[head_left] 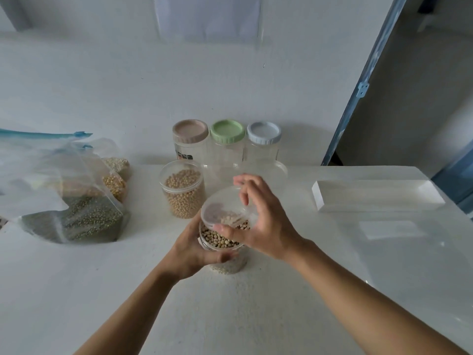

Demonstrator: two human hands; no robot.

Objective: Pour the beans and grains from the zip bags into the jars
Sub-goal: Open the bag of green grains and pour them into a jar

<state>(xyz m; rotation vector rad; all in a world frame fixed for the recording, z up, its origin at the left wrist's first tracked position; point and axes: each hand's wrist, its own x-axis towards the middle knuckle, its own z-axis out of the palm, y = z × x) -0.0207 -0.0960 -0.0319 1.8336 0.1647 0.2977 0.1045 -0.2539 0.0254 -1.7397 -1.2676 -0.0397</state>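
Note:
A clear jar [222,242] of speckled beige beans stands on the white table near the middle. My left hand [192,248] grips its side from the left. My right hand [263,221] holds a clear plastic lid [222,207] tilted over the jar's mouth, thumb at the near rim and fingers at the far rim. Behind it a second jar [183,192] is full of pale round beans. On the left lie zip bags: one with green beans [84,219], one with yellow kernels [115,185] and one with pale grains [117,163], partly hidden under a crumpled clear bag.
Three empty clear jars stand at the wall with a pink lid [190,130], a green lid [227,130] and a pale blue lid [264,131]. A white rectangular tray [378,194] lies at the right. The table's right edge runs beside an open doorway.

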